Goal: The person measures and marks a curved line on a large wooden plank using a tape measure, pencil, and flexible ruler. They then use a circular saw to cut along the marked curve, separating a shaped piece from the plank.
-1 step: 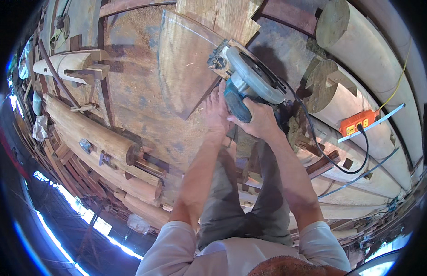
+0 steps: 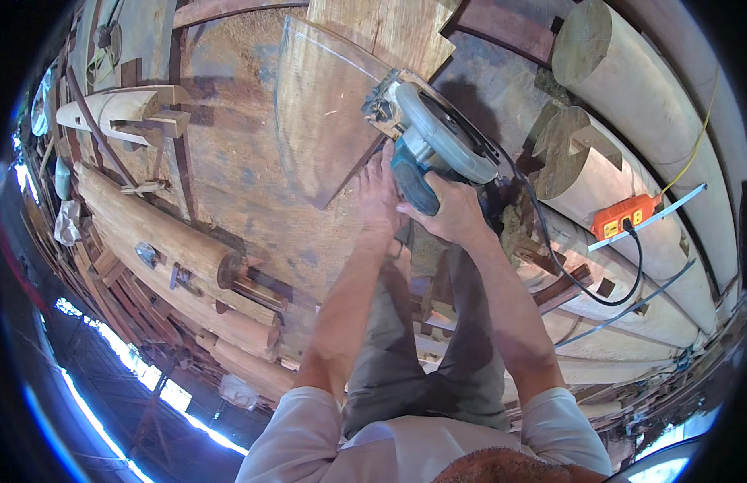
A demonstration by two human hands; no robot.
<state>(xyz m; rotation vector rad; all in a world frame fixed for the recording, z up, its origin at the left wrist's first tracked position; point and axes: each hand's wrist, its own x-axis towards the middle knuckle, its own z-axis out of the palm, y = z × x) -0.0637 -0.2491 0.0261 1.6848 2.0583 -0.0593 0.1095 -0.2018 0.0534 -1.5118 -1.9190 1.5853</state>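
Note:
My right hand is closed around the rear handle of a circular saw, which has a teal body and a grey blade guard. The saw tilts over the right edge of a broad wooden board with a curved side and a pale line along its top. Beside the saw's handle, my left hand stretches its fingers forward. Their tips reach the saw's base and the board's lower right edge; whether they press on either is hard to see. The blade is mostly hidden by the guard.
A black cord loops from the saw to an orange outlet box on the thick round timbers at right. Long rounded timbers lie at left, near a notched wooden piece. Another board is at the far side.

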